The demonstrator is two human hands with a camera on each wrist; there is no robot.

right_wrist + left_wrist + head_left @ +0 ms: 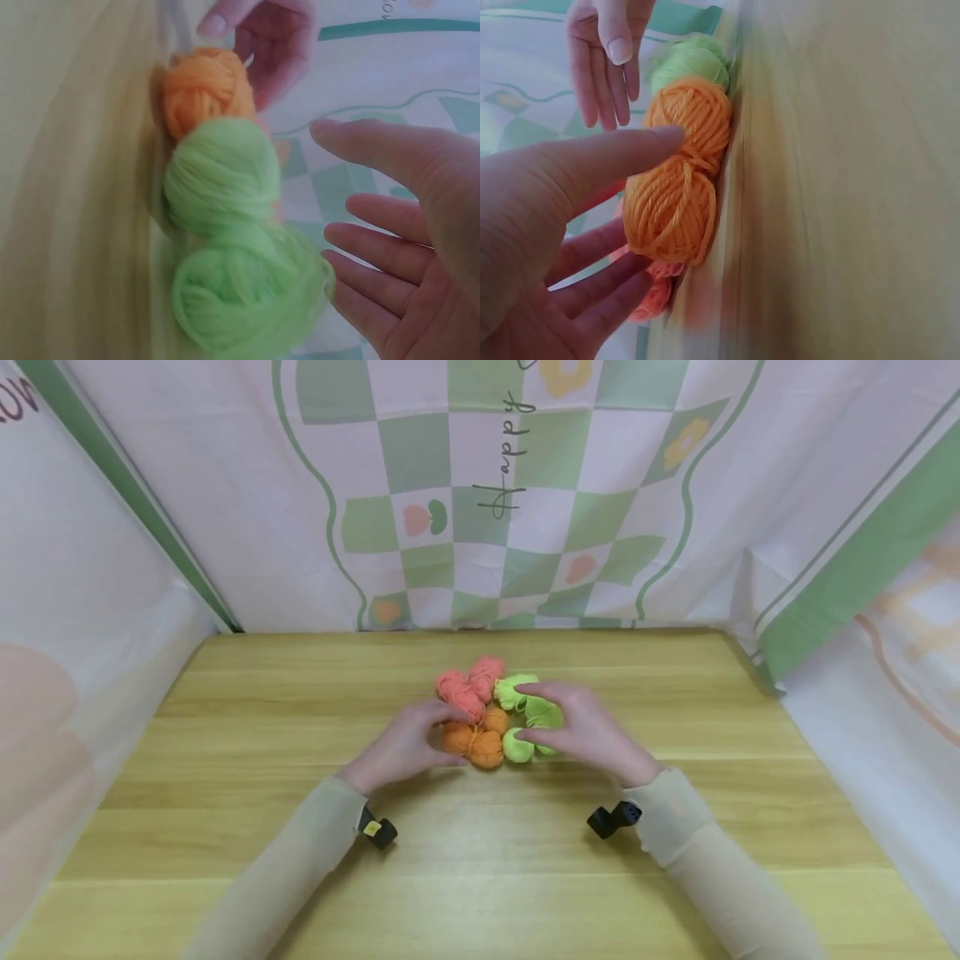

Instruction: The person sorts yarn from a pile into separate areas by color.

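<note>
Small yarn balls in three colours sit close together at the middle of the table. The coral yarn (pixel 487 677) lies at the back left, the orange yarn (pixel 486 749) at the front, and the light green yarn (pixel 543 714) on the right. My left hand (pixel 405 745) curves loosely beside the orange balls; in the left wrist view its thumb reaches across in front of the orange yarn (pixel 671 210), gripping nothing. On the other side, my right hand (pixel 592 731) spreads thumb and fingers around the green balls. In the right wrist view its fingers lie beside the green yarn (pixel 247 292), not closed.
The wooden table (pixel 480 877) extends in front of the yarn and to both sides. A checked fabric curtain (pixel 480 527) hangs behind it, with more fabric at left and right. A small black camera is strapped at each wrist.
</note>
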